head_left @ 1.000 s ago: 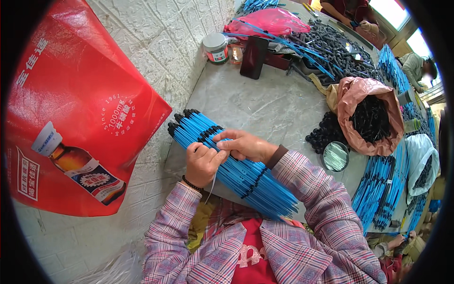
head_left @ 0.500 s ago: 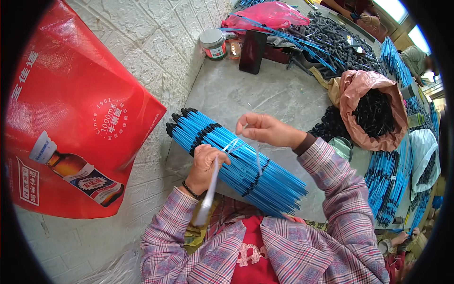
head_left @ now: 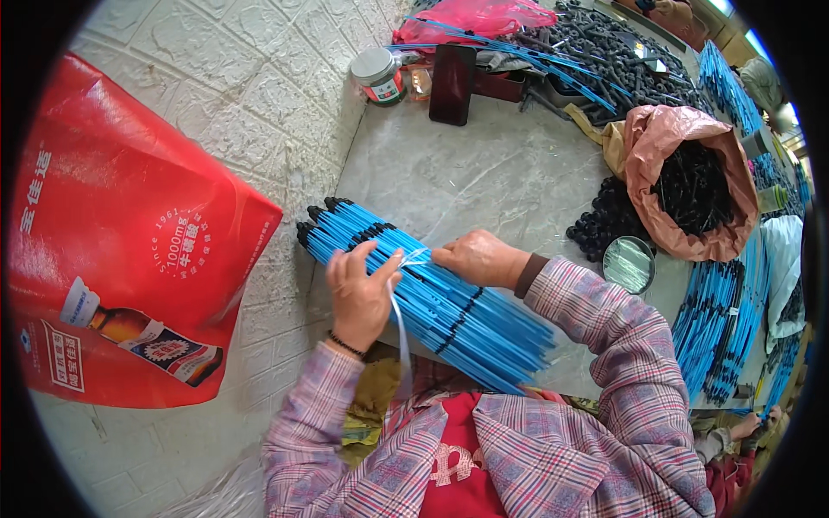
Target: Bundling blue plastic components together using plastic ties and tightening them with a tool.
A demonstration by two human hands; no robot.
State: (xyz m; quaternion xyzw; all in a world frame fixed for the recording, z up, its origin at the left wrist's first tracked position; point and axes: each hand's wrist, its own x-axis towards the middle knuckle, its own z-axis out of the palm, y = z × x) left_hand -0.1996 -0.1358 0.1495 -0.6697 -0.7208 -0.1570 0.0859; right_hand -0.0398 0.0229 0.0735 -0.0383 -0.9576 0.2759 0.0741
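A thick bundle of thin blue rods with black tips lies slantwise on the grey table in front of me. Black bands cross it in two places. Around its middle runs a white plastic strip, one tail hanging down toward my lap. At the upper side of the bundle, my right hand is closed, pinching the strip close to where it crosses on top. My left hand is over the near side, thumb and fingers apart, with the strip passing beside the thumb.
A red printed bag stands at left by the white wall. Along the back are a jar, a dark phone and a pink bag. To the right sit a paper sack of black parts, a round tin and more blue rods.
My right hand has come down onto the bundle and closed on the strip. My left hand has lifted off its grip and its fingers have spread.
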